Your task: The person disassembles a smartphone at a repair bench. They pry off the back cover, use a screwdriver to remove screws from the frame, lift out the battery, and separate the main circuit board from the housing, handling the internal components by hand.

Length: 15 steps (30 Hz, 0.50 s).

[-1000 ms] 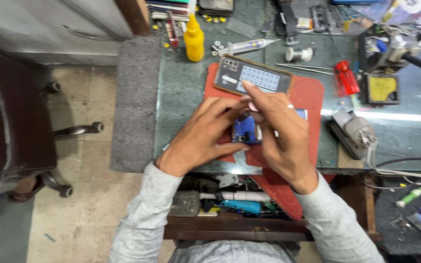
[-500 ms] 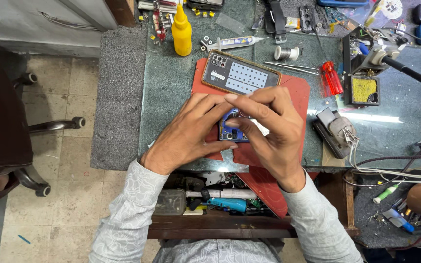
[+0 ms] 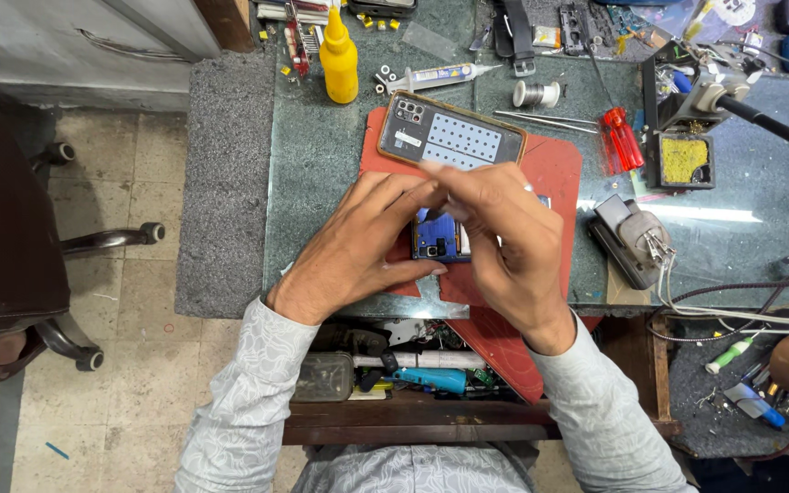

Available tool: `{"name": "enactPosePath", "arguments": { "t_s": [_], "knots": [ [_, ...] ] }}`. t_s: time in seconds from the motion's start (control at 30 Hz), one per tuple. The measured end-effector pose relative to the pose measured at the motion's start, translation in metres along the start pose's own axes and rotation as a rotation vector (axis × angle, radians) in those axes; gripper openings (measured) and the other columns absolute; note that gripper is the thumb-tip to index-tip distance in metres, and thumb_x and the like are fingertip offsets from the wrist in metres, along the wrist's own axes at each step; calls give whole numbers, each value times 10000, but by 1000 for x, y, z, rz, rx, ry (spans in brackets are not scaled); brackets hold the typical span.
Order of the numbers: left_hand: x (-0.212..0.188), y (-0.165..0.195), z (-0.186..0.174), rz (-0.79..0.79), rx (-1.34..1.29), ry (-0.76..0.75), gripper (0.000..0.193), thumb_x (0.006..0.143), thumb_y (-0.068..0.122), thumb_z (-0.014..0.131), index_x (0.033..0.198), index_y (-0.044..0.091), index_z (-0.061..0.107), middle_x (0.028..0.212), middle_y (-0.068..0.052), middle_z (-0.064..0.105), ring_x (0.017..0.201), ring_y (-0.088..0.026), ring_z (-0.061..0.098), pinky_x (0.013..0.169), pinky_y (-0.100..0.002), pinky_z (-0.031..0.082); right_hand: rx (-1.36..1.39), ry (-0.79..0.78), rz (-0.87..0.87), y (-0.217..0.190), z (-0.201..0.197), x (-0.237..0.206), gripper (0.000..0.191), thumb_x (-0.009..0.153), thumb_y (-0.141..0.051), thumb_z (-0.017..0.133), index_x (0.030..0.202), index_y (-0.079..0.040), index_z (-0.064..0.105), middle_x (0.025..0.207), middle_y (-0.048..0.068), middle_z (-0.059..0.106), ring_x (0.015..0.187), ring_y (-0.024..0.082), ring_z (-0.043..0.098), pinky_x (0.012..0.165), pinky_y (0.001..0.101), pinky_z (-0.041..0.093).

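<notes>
An opened blue phone [image 3: 437,239] lies on a red mat [image 3: 554,164] on the green worktop, mostly covered by my hands. My left hand [image 3: 358,242] rests on the phone's left side and holds it down. My right hand [image 3: 495,237] is over the phone with fingers pinched together near its top; whatever it pinches is too small to make out. Just beyond the hands lies a phone back cover [image 3: 449,137] with a pale blue pad and camera cut-outs.
A yellow bottle [image 3: 339,57], a syringe tube [image 3: 431,78], tweezers [image 3: 545,117], a red screwdriver [image 3: 621,139] and a soldering stand with yellow sponge [image 3: 684,157] sit at the back. An open drawer of tools [image 3: 413,374] is below. A chair [image 3: 11,237] stands left.
The view has shifted a little. My right hand's fingers have risen and moved toward the phone's top, and my left hand has stayed on the phone.
</notes>
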<state>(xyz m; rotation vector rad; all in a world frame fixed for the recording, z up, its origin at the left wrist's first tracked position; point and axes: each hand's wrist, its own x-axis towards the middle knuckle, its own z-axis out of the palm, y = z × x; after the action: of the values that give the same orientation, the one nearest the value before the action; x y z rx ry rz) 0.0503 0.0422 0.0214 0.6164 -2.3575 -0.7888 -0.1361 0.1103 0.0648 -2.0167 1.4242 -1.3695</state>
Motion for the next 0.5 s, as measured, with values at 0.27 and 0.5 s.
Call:
{"name": "enactPosePath", "arguments": {
  "t_s": [0.27, 0.5],
  "knots": [
    [1, -1, 1, 16, -31, 22, 811, 757, 227, 901, 1427, 28, 490, 1306, -127, 576, 1193, -334, 547, 1018, -416, 502, -243, 35, -1, 0, 7, -4, 502, 871, 53, 789, 1337, -83, 660, 968, 120, 630, 849, 267, 638, 764, 357, 523],
    [-2, -2, 3, 18, -49, 23, 833, 772, 225, 896, 1465, 40, 472, 1336, -128, 586, 1197, -330, 551, 1035, -417, 508, -189, 5, -161, 5, 2, -9, 641, 839, 217, 580, 1426, -33, 522, 1147, 148, 676, 1037, 286, 690, 885, 410, 570]
  ]
}}
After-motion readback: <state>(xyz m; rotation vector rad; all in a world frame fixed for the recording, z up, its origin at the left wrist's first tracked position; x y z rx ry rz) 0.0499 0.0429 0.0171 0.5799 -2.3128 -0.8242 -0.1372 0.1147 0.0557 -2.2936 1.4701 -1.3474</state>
